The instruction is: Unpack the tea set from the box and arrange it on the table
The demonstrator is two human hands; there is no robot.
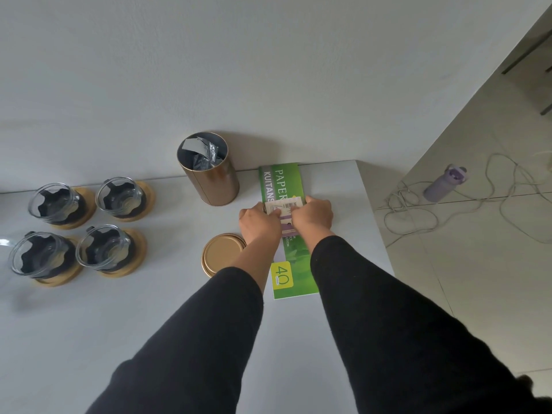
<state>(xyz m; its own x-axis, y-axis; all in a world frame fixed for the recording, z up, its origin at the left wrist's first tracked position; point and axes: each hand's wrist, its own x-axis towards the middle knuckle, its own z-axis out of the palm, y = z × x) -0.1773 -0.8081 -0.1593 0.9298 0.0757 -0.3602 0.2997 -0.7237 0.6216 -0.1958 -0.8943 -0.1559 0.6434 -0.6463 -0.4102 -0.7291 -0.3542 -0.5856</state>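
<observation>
- Head camera, looking down over a pale grey table (149, 324): both arms in black sleeves reach forward to a small packet (283, 208) with a barcode label, held over a long green booklet (285, 186) printed "PAPER" and "40".
- Left hand (259, 221) has its fingers curled around the packet's left end; right hand (313, 215) grips the right end in the same way, knuckles up, the two hands close together with the packet between them.
- Just left of the hands, an upright bronze canister (210, 174) stands open at the table's far edge by the wall, a crumpled silver foil bag (203, 155) inside it.
- Its gold lid (222, 253) lies flat on the table, nearer the camera, partly under the left forearm.
- Four glass cups (86, 228) with dark scalloped sleeves stand at the table's left side in two rows of two, each on a round wooden coaster (140, 192).
- On the tiled floor to the right, well apart from the table, a lilac water bottle (445, 183) stands amid loops of pale cable (493, 198).
</observation>
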